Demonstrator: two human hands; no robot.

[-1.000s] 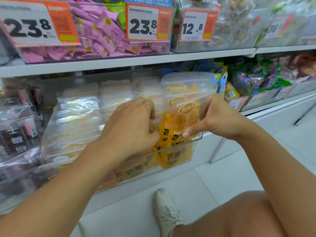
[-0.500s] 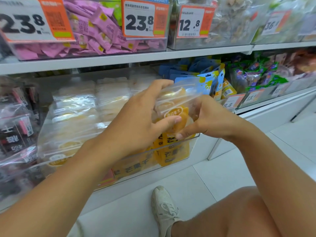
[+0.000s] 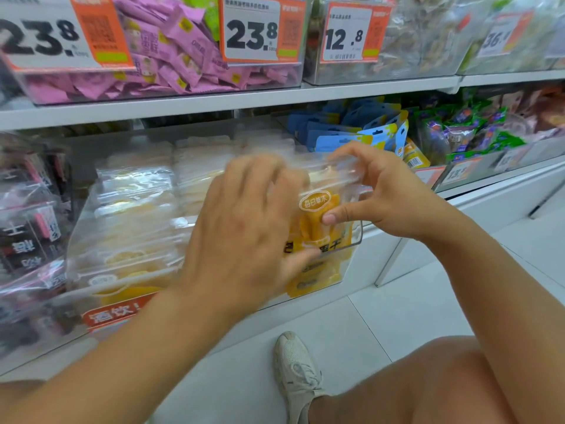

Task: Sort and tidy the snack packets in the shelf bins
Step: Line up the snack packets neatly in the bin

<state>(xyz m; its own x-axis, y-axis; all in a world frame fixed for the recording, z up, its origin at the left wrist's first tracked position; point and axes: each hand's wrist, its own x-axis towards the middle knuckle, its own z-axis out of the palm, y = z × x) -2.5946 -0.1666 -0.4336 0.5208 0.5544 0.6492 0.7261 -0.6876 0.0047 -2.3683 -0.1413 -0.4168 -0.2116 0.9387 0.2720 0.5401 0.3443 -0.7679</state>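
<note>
I have the mango packet (image 3: 318, 215) held up just in front of the clear bin (image 3: 356, 237) on the lower shelf, at the bin's right end. My right hand (image 3: 388, 197) pinches it: thumb pressed on the yellow front below the oval label, fingers curled over the clear top edge. My left hand (image 3: 244, 228) lies spread across the packet's left half, fingers fairly straight and blurred, the thumb tip touching its lower edge; whether it truly grips I cannot tell. Inside the bin, to the left of the packet, more packets of the same kind (image 3: 131, 228) lie stacked in rows. A red label (image 3: 116, 310) sits on the bin's front lower left. Right of the bin stand blue packets (image 3: 354, 130), then green ones (image 3: 477, 133). Above the bin, on the upper shelf, pink packets (image 3: 183, 56) fill a box behind price tags (image 3: 253, 32). Below the bin, my white shoe (image 3: 296, 371) rests on the pale floor (image 3: 397, 316).
</note>
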